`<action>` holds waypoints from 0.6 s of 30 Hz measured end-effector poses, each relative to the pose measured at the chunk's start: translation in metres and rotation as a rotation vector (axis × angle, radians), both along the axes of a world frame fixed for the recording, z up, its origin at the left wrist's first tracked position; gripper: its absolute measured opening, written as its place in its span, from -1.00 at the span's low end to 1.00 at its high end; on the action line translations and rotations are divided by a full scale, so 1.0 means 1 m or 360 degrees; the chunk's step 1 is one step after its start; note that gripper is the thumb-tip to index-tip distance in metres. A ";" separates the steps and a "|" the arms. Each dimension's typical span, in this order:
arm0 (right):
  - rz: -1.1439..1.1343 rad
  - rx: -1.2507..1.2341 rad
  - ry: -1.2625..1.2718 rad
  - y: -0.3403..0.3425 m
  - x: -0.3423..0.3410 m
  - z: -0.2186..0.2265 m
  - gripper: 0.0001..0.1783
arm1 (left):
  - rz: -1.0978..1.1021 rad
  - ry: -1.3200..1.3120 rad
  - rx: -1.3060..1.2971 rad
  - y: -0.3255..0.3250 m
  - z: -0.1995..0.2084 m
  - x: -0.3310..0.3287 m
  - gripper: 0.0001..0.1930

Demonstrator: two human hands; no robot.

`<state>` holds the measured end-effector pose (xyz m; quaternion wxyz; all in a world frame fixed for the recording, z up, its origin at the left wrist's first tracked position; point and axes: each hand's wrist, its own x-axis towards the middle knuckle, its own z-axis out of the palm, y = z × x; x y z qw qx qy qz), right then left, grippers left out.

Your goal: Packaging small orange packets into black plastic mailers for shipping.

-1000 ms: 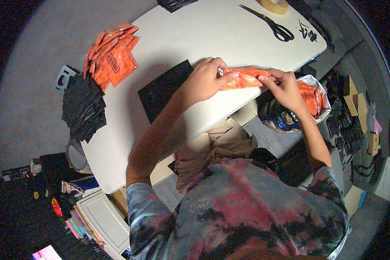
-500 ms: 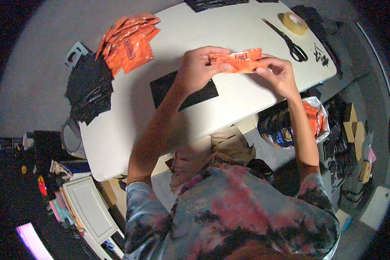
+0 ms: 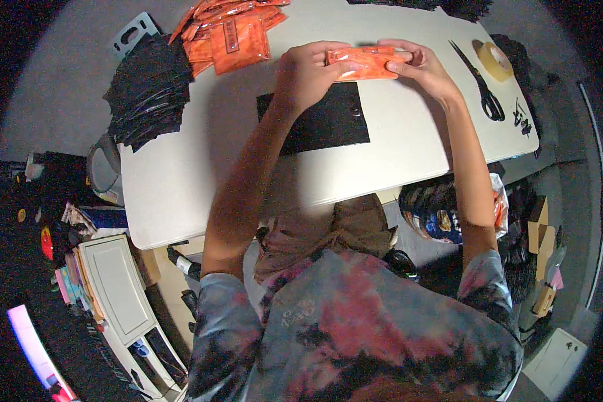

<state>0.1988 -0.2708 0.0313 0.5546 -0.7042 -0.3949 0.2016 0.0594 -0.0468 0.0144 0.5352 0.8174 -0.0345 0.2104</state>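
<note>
Between both hands, above the white table, is an orange item in a clear plastic packet (image 3: 368,67), folded into a narrow strip. My left hand (image 3: 308,75) pinches its left end, thumb in front and fingers behind. At its right end, my right hand (image 3: 425,70) grips it the same way. Below it a flat black sheet or bag (image 3: 331,124) lies on the table, partly covered by my left forearm. A heap of similar orange packets (image 3: 241,43) sits at the far left, the top one bearing a printed label.
A stack of black bags (image 3: 147,94) rests at the table's left edge. Black scissors (image 3: 482,87), a tape roll (image 3: 494,61) and small black scraps (image 3: 521,120) lie on the right of the white table (image 3: 409,147). Below its right edge stands a round patterned container (image 3: 429,211).
The packet's raised top edge now lies flatter, and my hands hold it as a neater strip. My view has shifted, so the table sits higher in the picture.
</note>
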 end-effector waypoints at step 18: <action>-0.0415 0.0163 0.0179 -0.037 0.037 -0.031 -0.70 | 0.0005 -0.0157 0.0807 -0.012 -0.016 -0.023 -0.78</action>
